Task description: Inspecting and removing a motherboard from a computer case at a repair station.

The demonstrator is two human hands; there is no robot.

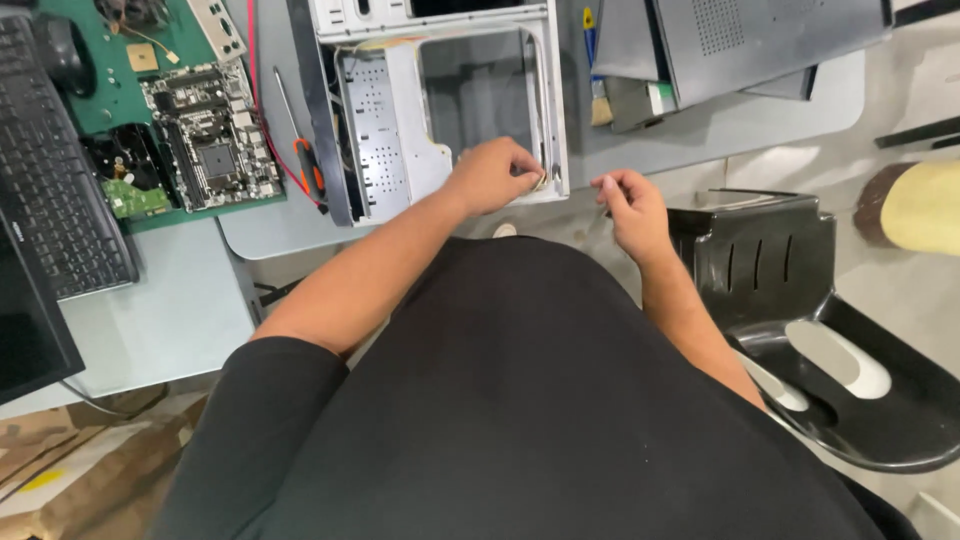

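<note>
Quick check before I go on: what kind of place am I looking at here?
Probably a computer repair bench: an opened desktop case under the left hand, a bare motherboard on a green mat, and a screwdriver beside the case.

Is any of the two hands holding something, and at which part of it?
The left hand pinches something small at the computer case's near edge; what it is cannot be told. The right hand seems empty.

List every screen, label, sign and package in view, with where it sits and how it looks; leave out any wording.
Monitor: left edge of the desk, beside the keyboard; flat, black, dark screen, only partly in frame.
Cardboard: floor at lower left; flat, brown, with a yellow patch.
No label or sign is clear enough to make out, including near the left hand and right hand at the open computer case.
</note>
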